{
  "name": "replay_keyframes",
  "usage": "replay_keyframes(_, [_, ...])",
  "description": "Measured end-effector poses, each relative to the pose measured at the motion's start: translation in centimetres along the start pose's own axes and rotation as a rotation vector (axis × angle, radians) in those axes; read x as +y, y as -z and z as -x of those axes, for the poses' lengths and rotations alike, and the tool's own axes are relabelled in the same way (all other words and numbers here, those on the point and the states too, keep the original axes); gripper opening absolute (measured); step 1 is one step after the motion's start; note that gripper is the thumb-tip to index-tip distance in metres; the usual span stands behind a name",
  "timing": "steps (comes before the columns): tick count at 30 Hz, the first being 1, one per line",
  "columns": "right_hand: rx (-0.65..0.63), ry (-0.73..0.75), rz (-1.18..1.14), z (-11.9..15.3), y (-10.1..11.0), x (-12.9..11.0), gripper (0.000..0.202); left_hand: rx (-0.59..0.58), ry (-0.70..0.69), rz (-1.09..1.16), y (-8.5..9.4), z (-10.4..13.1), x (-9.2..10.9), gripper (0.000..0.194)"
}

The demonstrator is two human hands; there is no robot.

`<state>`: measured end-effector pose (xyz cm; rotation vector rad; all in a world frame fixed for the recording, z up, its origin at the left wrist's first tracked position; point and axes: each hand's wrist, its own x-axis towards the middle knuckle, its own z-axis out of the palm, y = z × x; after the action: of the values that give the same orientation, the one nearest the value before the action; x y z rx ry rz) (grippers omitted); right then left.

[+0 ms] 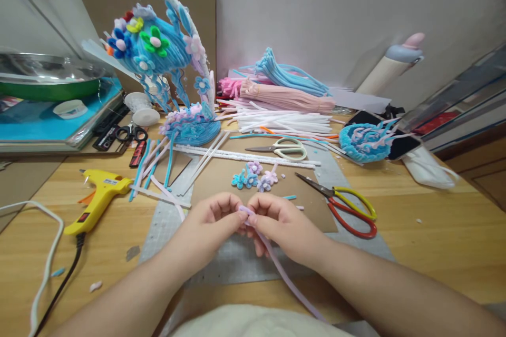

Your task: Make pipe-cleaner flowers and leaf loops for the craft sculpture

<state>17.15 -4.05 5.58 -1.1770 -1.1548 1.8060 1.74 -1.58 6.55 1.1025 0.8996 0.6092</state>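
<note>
A lilac pipe cleaner [284, 274] is pinched at one end between both hands, where it bends into a small loop; its long tail hangs down to the right toward my lap. My left hand [215, 221] closes thumb and fingers on the loop's left side. On the right side my right hand [280, 224] grips it the same way, fingertips almost meeting. Just beyond my hands, several small pipe-cleaner flowers [253, 176] in blue, lilac and pink lie on a brown cardboard sheet [213, 181].
A yellow glue gun [97, 195] lies left, its cord running forward. Red-and-yellow scissors [343, 205] and cream-handled scissors [290, 149] rest open-bladed or flat beyond. A tall flower-covered blue lamp-like piece [158, 47] stands behind, beside pipe-cleaner bundles [286, 102]. A blue woven piece [363, 142] sits right.
</note>
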Motion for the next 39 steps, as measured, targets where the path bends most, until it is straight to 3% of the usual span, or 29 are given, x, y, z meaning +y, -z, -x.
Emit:
replay_keyframes(4, [-0.050,-0.076,-0.079,-0.1,0.0,0.3,0.027,0.012,-0.010,0.066,0.2,-0.1,-0.1,0.020])
replay_keyframes(8, [-0.056,-0.104,-0.081,-0.1,0.0,0.4,0.029,0.036,-0.037,-0.036,0.4,0.0,-0.3,0.020])
replay_keyframes(12, [-0.059,-0.115,-0.072,0.0,0.0,0.3,0.028,0.140,-0.082,-0.112,0.1,0.1,-0.4,0.020])
replay_keyframes(17, [-0.042,-0.106,-0.124,-0.1,-0.1,0.5,0.027,0.204,-0.085,-0.024,-0.1,-0.1,-0.8,0.021])
replay_keyframes(22, [-0.072,-0.101,-0.261,-0.3,0.3,0.5,0.027,0.257,-0.144,0.041,1.1,-0.4,-0.5,0.018])
replay_keyframes(30, [-0.121,-0.115,-0.345,0.2,1.2,-0.6,0.019,0.140,-0.225,0.062,2.3,-0.3,0.2,0.010])
replay_keyframes(39, [-0.184,-0.113,-0.304,0.6,1.4,-1.1,0.022,0.131,-0.380,-0.061,2.3,-0.3,0.0,0.004])
